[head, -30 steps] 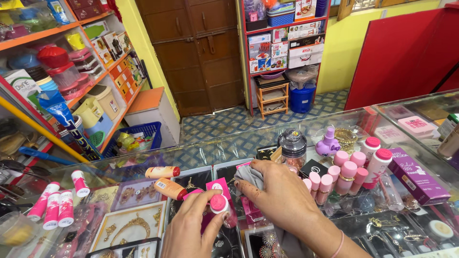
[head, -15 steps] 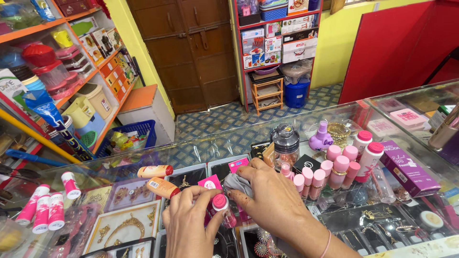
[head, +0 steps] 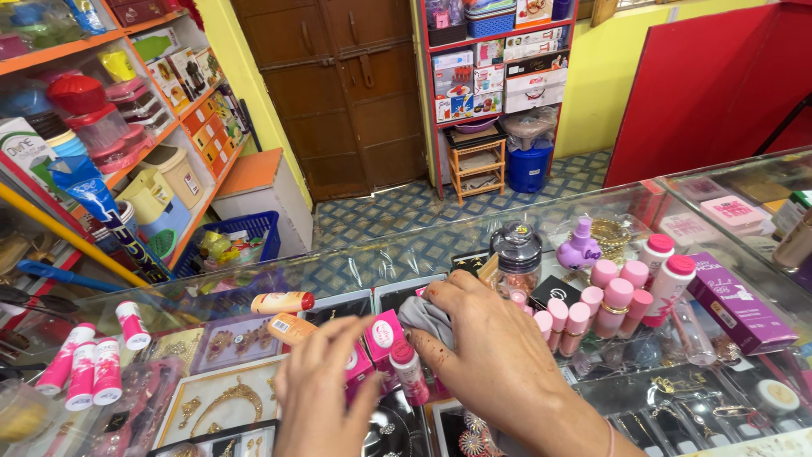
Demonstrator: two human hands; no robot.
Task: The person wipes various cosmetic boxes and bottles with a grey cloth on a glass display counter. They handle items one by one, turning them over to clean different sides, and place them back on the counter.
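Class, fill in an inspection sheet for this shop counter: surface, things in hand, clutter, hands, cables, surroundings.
Surface: glass display counter, jewellery trays beneath.
Things in hand: grey cloth under the right hand; small pink bottle with red cap standing between the hands; pink box beside it.
Clutter: cluster of pink-capped bottles, purple carton, clear jar with black lid, two orange tubes lying flat, pink-and-white bottles at left.
Hands: left hand open, fingers spread near the box; right hand pressing the cloth, grip loose.
Cables: nothing seen.
Surroundings: stocked shelves, brown wooden door, blue basket, red panel.
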